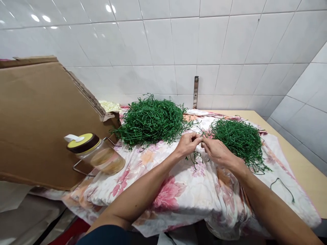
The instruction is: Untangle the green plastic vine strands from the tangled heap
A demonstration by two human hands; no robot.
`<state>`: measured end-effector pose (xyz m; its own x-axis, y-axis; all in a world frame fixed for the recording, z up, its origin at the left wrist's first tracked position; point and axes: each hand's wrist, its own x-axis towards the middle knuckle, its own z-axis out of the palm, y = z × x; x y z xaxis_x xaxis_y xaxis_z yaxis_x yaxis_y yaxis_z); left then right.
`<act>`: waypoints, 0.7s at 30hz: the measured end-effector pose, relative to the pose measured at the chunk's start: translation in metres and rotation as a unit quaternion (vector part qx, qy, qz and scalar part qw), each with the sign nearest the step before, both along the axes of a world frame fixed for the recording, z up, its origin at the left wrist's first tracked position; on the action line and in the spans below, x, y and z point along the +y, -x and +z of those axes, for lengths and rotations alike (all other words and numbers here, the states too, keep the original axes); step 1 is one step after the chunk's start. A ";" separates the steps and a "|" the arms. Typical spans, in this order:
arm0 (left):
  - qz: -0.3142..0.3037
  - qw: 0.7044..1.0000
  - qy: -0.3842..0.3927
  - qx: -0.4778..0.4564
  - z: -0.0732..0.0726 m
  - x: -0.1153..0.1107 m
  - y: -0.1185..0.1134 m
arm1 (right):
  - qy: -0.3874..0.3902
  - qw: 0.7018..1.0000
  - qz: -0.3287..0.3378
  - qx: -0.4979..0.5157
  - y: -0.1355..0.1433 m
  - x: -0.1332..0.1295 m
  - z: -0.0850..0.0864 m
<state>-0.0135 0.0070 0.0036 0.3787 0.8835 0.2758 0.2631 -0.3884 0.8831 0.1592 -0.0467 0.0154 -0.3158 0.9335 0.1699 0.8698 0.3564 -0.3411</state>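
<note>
Between the two green piles, my left hand [188, 144] and my right hand [216, 149] meet fingertip to fingertip, both pinched on a thin green stem piece [196, 159] whose strands hang below and poke out above the fingers. A large tangled pile of green stems [153, 120] lies to the left, beyond my left hand. The smaller green pile [238, 141] sits just right of my right hand. Both rest on a floral cloth [184, 197]. One loose green stem [283, 187] lies apart on the cloth at the right.
A clear jar [104, 158] with a yellow and brown lid leans at the left, by a big cardboard box [46, 126]. Pale material [109, 106] lies behind the box. A metal bracket [196, 92] is on the tiled wall. The wooden table edge [304, 170] shows at right.
</note>
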 end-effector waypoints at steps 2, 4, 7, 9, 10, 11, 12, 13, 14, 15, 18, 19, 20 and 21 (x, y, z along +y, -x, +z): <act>-0.015 0.999 0.038 -0.018 -0.001 0.003 0.000 | -0.006 1.000 0.013 -0.004 0.000 -0.001 0.001; -0.036 0.995 0.087 -0.041 -0.002 0.004 0.000 | -0.026 1.000 0.013 -0.002 0.000 0.000 0.000; -0.051 0.986 0.143 -0.073 -0.004 0.002 -0.001 | -0.060 0.998 0.001 0.003 0.003 0.004 -0.005; -0.030 0.987 0.135 -0.083 -0.009 0.003 -0.004 | -0.075 0.997 -0.012 0.001 0.007 0.005 -0.011; -0.012 0.990 0.118 -0.080 -0.012 0.005 -0.004 | -0.080 0.997 -0.019 -0.002 0.010 0.005 -0.013; 0.012 0.993 0.096 -0.073 -0.015 0.008 -0.005 | -0.084 0.996 -0.025 -0.006 0.013 0.004 -0.016; 0.034 0.995 0.073 -0.061 -0.018 0.012 -0.005 | -0.084 0.996 -0.025 -0.008 0.018 0.002 -0.018; 0.058 0.996 0.051 -0.048 -0.020 0.017 -0.004 | -0.082 0.996 -0.016 -0.006 0.023 -0.001 -0.019; 0.093 0.995 0.029 -0.038 -0.022 0.022 -0.003 | -0.080 0.997 0.002 0.002 0.028 -0.003 -0.019; 0.126 0.991 0.021 -0.033 -0.022 0.026 -0.001 | -0.080 0.996 0.026 0.016 0.032 -0.006 -0.018; 0.106 0.989 0.067 -0.073 -0.020 0.033 0.004 | -0.110 0.990 0.046 0.072 0.036 -0.007 -0.009; 0.074 0.988 0.100 -0.091 -0.018 0.032 0.005 | -0.126 0.988 0.020 0.084 0.032 -0.006 -0.006; 0.044 0.984 0.131 -0.110 -0.017 0.030 0.006 | -0.145 0.985 -0.014 0.092 0.027 -0.003 -0.002; 0.020 0.979 0.159 -0.126 -0.016 0.028 0.006 | -0.165 0.980 -0.050 0.094 0.019 -0.001 0.002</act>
<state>-0.0192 0.0347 -0.0127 0.2970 0.9528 0.0633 0.0316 -0.0760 0.9966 0.1403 -0.0474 0.0170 -0.1595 0.8424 0.5148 0.8386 0.3907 -0.3796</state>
